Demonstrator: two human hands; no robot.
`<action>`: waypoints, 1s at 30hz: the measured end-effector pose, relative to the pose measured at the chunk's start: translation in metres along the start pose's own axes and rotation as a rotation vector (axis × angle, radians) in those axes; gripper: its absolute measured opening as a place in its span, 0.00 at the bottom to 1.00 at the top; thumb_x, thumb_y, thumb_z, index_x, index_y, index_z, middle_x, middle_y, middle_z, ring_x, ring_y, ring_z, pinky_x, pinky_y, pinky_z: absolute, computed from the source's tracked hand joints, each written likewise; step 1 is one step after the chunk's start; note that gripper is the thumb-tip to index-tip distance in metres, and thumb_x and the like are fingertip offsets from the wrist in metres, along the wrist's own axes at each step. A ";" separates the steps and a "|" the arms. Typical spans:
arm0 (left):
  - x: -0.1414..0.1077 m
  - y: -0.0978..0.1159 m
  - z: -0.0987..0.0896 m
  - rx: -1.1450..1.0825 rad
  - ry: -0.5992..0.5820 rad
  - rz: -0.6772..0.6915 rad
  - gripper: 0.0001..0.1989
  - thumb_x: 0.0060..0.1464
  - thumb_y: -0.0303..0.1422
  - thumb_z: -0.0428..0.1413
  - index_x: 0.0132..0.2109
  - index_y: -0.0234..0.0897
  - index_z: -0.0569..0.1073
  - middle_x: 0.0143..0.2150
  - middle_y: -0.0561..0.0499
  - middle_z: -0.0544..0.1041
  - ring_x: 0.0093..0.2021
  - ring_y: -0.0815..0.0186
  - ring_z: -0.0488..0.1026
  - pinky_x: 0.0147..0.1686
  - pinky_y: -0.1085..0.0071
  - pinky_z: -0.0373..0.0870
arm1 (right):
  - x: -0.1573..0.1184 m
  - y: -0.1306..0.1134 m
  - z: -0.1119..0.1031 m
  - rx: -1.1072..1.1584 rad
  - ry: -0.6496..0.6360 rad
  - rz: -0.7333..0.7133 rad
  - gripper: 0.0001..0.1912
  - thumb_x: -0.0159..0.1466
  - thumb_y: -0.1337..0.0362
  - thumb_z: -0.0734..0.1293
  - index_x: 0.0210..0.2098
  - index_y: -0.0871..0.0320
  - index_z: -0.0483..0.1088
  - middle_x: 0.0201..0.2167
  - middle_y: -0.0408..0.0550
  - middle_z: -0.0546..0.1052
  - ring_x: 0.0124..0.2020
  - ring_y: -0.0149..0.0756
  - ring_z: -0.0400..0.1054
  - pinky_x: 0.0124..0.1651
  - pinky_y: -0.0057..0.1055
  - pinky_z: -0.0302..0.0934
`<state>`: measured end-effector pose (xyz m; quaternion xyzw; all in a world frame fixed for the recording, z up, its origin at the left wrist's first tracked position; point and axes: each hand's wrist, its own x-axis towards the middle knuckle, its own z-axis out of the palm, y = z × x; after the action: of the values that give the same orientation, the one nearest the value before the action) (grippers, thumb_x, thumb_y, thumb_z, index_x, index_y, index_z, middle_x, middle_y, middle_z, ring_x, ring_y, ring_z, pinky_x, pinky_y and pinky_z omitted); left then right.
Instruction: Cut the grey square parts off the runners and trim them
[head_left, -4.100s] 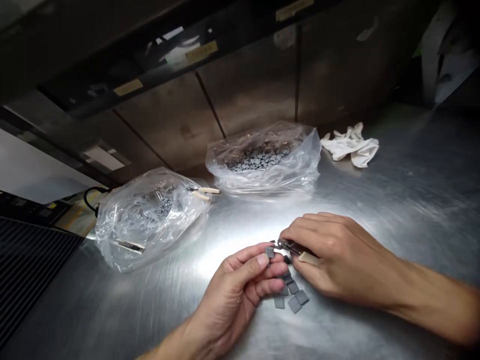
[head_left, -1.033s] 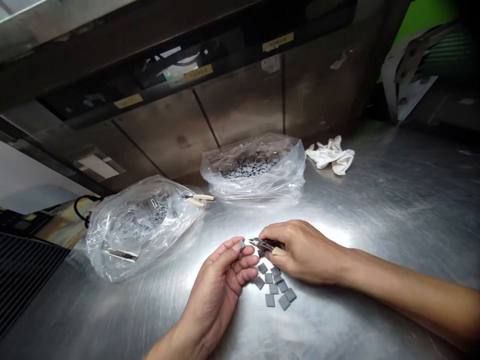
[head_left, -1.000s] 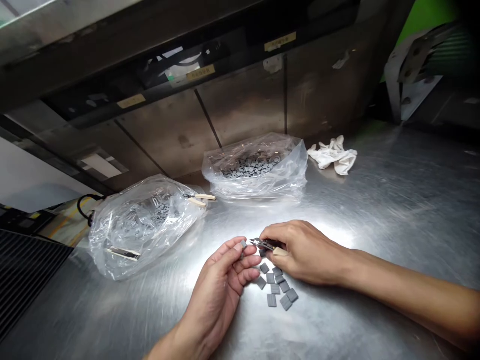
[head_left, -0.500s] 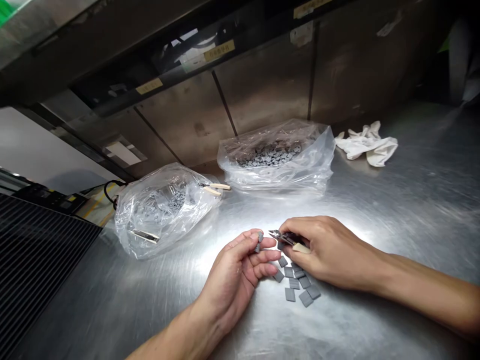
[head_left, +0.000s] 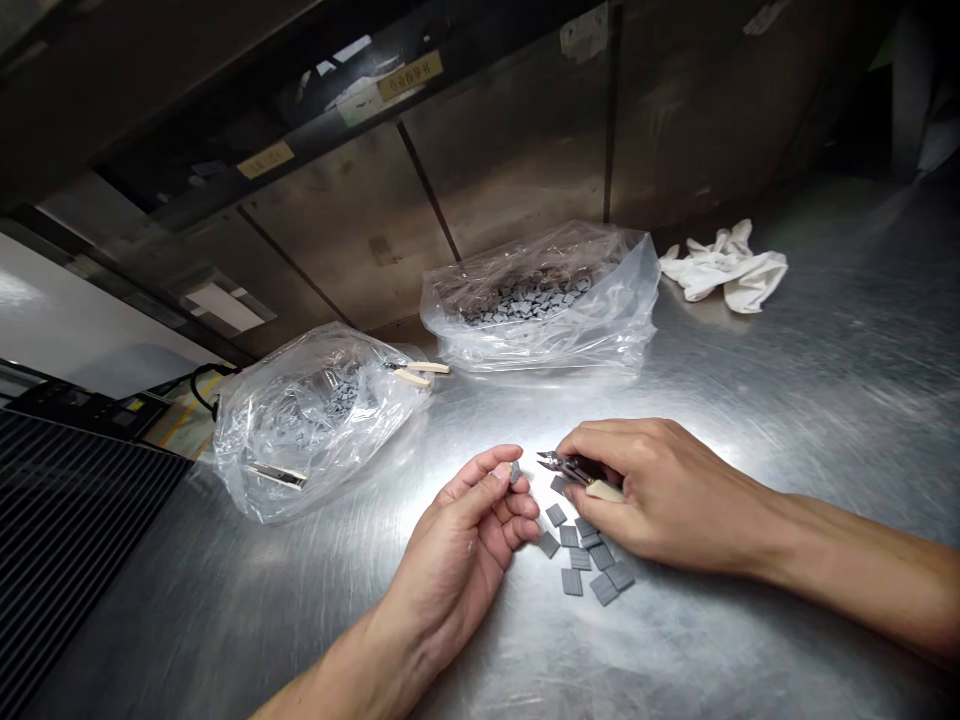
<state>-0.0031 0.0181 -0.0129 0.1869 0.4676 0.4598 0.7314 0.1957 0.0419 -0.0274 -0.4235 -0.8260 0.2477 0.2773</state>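
Observation:
Between thumb and fingers, my left hand (head_left: 469,545) pinches a small grey square piece (head_left: 515,472), mostly hidden by the fingertips. My right hand (head_left: 652,495) is wrapped round a pair of cutting pliers (head_left: 581,472) with pale handles. Their jaws stand slightly apart and point at the left fingertips, without touching the piece. Below and between both hands, several flat grey ridged squares (head_left: 580,558) lie loosely on the metal table, some overlapping.
A clear plastic bag (head_left: 480,345) of many grey squares stands at the back. Left of it, another clear bag (head_left: 300,430) holds more pieces, with pale-handled pliers (head_left: 412,375) and a cutter-like tool (head_left: 276,474) on it. White gloves (head_left: 726,265) lie back right on the steel table (head_left: 750,640).
The piece in my left hand has been turned, and the left fingers have curled in more. The pliers' jaws have opened slightly. The whole view has shifted a little.

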 end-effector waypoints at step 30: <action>-0.002 -0.004 0.001 0.054 -0.145 -0.068 0.06 0.58 0.27 0.63 0.39 0.26 0.81 0.32 0.46 0.79 0.29 0.71 0.77 0.31 0.77 0.78 | -0.006 0.002 -0.006 -0.401 0.062 -0.278 0.04 0.62 0.71 0.65 0.32 0.57 0.71 0.28 0.45 0.74 0.28 0.38 0.66 0.33 0.36 0.51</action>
<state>-0.0005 0.0141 -0.0142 0.2235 0.4316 0.4072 0.7733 0.2041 0.0392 -0.0259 -0.3597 -0.9002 0.0254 0.2443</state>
